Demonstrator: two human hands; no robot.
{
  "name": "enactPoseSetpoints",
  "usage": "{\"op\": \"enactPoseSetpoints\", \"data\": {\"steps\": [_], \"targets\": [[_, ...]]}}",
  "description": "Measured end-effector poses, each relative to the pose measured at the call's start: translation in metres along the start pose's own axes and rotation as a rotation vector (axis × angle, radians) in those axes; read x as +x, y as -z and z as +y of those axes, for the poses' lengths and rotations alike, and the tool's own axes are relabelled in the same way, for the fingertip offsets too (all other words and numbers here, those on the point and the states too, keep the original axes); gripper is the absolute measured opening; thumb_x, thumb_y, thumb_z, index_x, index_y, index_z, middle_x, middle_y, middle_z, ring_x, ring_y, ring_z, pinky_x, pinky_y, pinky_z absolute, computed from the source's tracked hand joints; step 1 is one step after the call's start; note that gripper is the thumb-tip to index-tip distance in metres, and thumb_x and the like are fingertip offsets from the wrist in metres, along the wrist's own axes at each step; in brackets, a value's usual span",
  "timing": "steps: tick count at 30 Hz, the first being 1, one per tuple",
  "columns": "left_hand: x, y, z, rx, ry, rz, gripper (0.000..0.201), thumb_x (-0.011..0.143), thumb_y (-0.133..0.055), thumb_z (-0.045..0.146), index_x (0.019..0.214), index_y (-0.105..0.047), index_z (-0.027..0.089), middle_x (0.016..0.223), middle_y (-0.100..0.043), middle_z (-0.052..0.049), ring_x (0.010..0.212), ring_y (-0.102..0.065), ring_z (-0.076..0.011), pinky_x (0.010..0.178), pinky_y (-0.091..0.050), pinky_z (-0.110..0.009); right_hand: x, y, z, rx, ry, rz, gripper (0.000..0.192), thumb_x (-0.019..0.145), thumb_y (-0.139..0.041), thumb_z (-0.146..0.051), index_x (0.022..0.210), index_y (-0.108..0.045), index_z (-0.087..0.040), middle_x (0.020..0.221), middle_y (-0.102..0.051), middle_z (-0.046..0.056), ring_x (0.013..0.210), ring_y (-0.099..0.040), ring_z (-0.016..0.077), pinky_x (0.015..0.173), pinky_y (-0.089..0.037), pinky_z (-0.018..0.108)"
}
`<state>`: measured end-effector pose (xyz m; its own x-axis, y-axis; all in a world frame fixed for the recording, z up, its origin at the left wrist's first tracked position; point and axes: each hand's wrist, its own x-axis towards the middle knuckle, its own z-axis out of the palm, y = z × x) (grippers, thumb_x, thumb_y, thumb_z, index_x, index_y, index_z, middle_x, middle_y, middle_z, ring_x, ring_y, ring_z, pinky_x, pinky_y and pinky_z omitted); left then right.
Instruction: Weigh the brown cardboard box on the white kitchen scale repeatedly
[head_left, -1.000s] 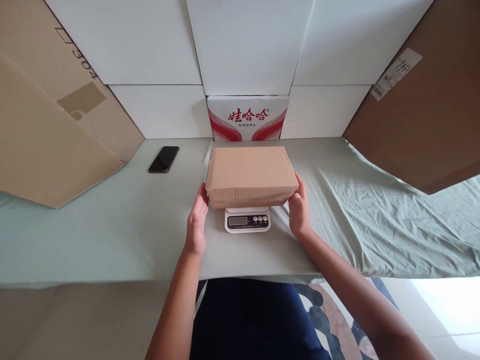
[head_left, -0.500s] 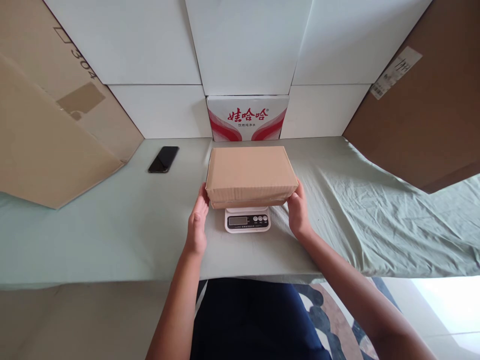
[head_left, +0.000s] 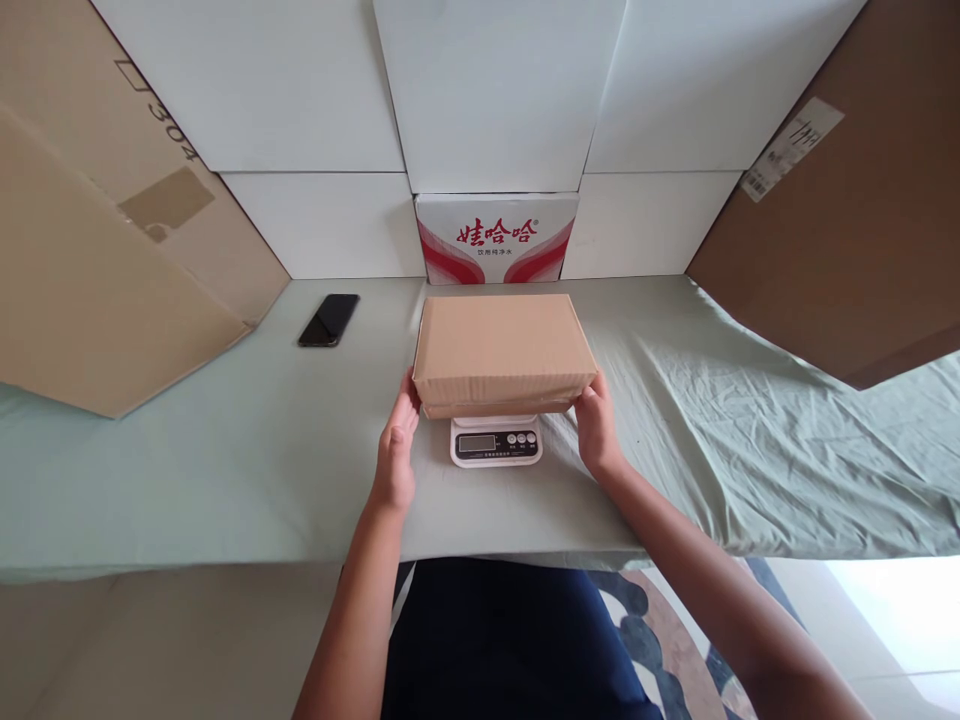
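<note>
A closed brown cardboard box (head_left: pixel 502 350) sits on top of a small white digital kitchen scale (head_left: pixel 496 444), overhanging it so that only the scale's front strip with its display and buttons shows beneath the box's near edge. The box lies between the two hands, slightly farther from the person than either palm.

The left hand (head_left: pixel 394 446) is at the box's near left corner, fingers held together and pointing away from the person, the fingertips touching the lower edge of the box's left side. The right hand (head_left: pixel 596 425) mirrors it at the near right corner, fingers also together, the tips against the bottom of the box's right side. Neither hand wraps around or pinches the box; both are flat, open palms facing inward toward it, resting on or just above the cloth.

The scale stands on a table covered with a pale green cloth (head_left: pixel 225 450), smooth on the left and wrinkled on the right. A black phone (head_left: pixel 328 319) lies face up on the cloth, well apart to the left of the box. Behind the box, against the white wall panels, stands a white carton with red Chinese lettering (head_left: pixel 496 238). Large cardboard sheets lean in on the left (head_left: pixel 97 250) and on the right (head_left: pixel 847 220).
</note>
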<state>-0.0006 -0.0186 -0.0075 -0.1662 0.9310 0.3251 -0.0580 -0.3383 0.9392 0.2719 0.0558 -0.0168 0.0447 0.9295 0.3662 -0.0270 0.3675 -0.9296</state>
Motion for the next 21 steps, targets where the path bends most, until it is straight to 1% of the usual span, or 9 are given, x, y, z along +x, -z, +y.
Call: {"op": "enactPoseSetpoints", "data": {"steps": [9, 13, 18, 21], "targets": [[0.0007, 0.0003, -0.0005, 0.002, 0.000, -0.001, 0.091, 0.090, -0.038, 0.085, 0.162, -0.042, 0.029, 0.174, -0.034, -0.008, 0.164, -0.023, -0.0344, 0.133, -0.026, -0.049, 0.0003, 0.0013, 0.0021, 0.018, -0.007, -0.009, 0.054, 0.095, -0.050, -0.062, 0.143, -0.054, -0.038, 0.151, -0.060, 0.003, 0.150, -0.048, 0.0346, 0.120, -0.046, 0.060], [0.0004, 0.0003, -0.0007, 0.007, 0.005, 0.005, 0.090, 0.090, -0.039, 0.084, 0.161, -0.043, 0.029, 0.174, -0.034, -0.008, 0.164, -0.022, -0.0342, 0.133, -0.024, -0.050, 0.0004, 0.0014, 0.0026, 0.033, -0.019, -0.002, 0.053, 0.094, -0.052, -0.062, 0.141, -0.056, -0.038, 0.152, -0.059, 0.003, 0.150, -0.048, 0.0346, 0.121, -0.044, 0.060], [0.0006, 0.0001, -0.0003, 0.010, 0.007, 0.003, 0.091, 0.090, -0.038, 0.085, 0.161, -0.043, 0.029, 0.174, -0.035, -0.009, 0.164, -0.023, -0.0346, 0.134, -0.022, -0.051, -0.0006, 0.0011, -0.0010, 0.058, -0.029, -0.002, 0.051, 0.095, -0.052, -0.060, 0.140, -0.058, -0.037, 0.154, -0.058, 0.002, 0.151, -0.046, 0.0344, 0.126, -0.038, 0.060], [0.0004, -0.0002, 0.0005, 0.014, 0.010, 0.003, 0.092, 0.089, -0.038, 0.086, 0.161, -0.044, 0.029, 0.174, -0.035, -0.009, 0.164, -0.024, -0.0349, 0.134, -0.023, -0.051, -0.0008, 0.0012, -0.0021, 0.055, -0.031, -0.003, 0.051, 0.095, -0.052, -0.060, 0.139, -0.058, -0.036, 0.154, -0.058, 0.002, 0.151, -0.045, 0.0341, 0.127, -0.037, 0.060]]}}
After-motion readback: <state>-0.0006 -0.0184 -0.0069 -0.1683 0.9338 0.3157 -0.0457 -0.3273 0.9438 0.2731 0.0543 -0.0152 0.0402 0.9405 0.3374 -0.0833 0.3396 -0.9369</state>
